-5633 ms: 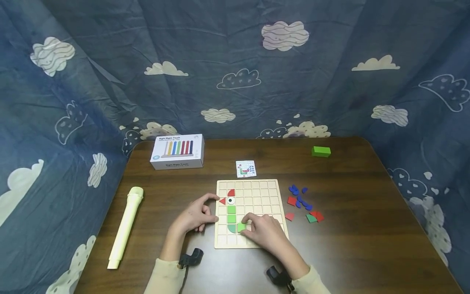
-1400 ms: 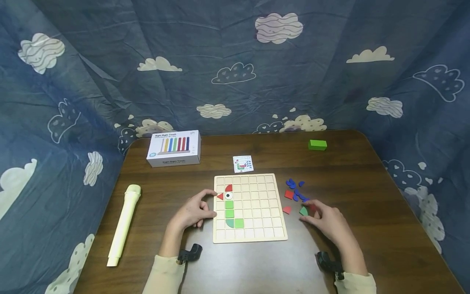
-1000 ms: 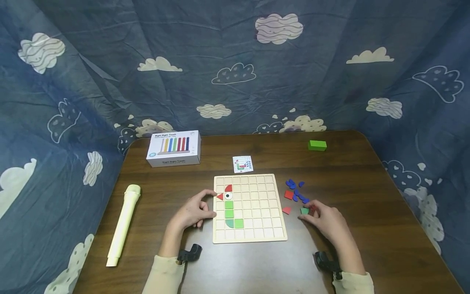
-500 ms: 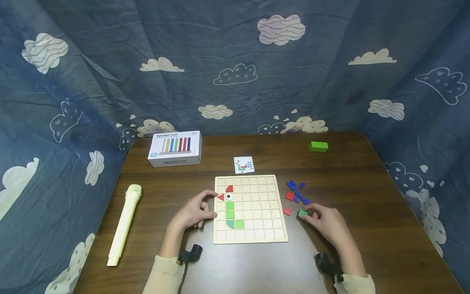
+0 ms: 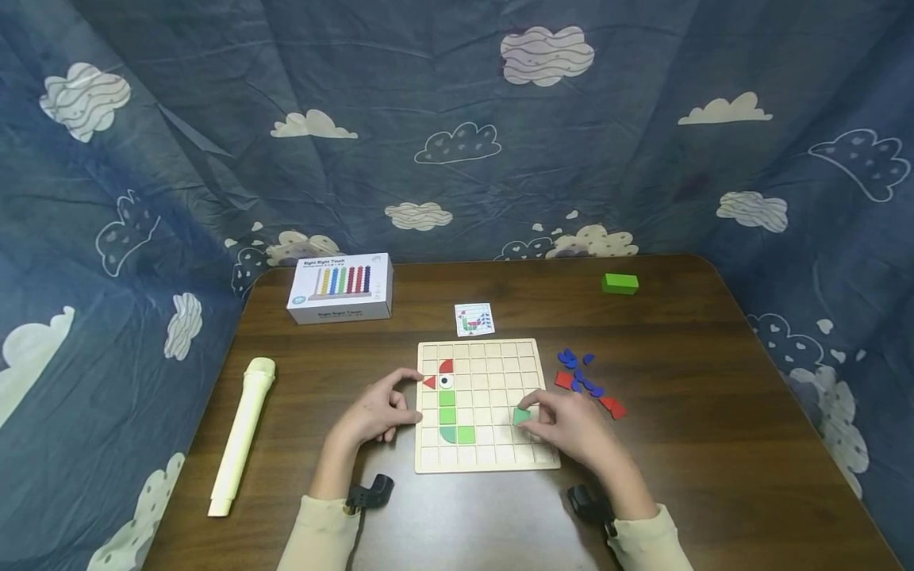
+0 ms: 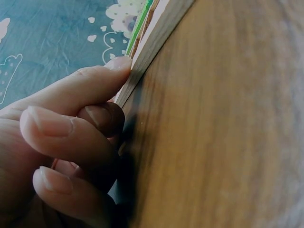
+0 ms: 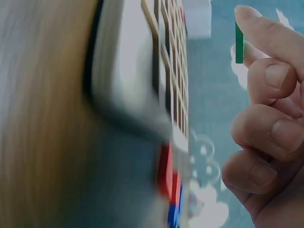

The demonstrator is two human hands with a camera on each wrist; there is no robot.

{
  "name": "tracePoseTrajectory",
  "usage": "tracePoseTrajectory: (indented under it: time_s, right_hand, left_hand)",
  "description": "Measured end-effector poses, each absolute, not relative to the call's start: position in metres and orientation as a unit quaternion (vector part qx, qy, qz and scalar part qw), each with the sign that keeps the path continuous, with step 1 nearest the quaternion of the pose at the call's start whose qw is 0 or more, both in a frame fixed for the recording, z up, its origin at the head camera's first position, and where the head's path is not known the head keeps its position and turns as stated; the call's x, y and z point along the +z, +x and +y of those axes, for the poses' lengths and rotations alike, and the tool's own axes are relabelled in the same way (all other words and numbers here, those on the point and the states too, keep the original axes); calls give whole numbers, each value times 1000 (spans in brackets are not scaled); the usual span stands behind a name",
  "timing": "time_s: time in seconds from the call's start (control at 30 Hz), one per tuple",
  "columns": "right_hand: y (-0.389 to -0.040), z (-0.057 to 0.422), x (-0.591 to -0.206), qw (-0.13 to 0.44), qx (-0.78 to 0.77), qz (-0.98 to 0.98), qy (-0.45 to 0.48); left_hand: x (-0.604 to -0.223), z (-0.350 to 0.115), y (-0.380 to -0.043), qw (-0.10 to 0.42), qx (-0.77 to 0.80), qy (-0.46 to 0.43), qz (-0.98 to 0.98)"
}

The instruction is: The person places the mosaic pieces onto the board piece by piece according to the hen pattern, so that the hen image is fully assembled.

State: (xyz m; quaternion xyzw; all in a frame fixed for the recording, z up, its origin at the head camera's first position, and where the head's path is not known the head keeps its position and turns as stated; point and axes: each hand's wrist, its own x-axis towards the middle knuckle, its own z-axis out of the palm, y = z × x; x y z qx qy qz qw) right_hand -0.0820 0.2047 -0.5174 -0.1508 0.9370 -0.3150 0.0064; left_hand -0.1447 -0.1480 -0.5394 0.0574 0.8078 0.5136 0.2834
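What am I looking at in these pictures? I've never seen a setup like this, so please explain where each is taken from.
There is no machine, just a person's two bare hands at a brown table. The wide picture comes from a camera on the head; the two close-ups come from cameras worn on the left and right wrists.

The left hand touches the left edge of a pale gridded board. The right hand pinches a green piece above it, seen edge-on in the right wrist view.

Red and green pieces and a round eye piece already sit on the board. Loose blue pieces and red pieces lie to its right. Beyond it are a picture card, a white box and a green block.
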Motion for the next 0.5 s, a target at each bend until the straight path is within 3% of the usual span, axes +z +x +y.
tracePoseTrajectory:
  time_s: [0.27, 0.5]
  right_hand:
    - [-86, 171, -523, 30, -285, 933, -218]
    - [-88, 158, -529, 71, -253, 944, -201]
  left_hand:
    - [-538, -148, -144, 284, 515, 63, 806]
    - [-538, -148, -144, 283, 517, 63, 805]
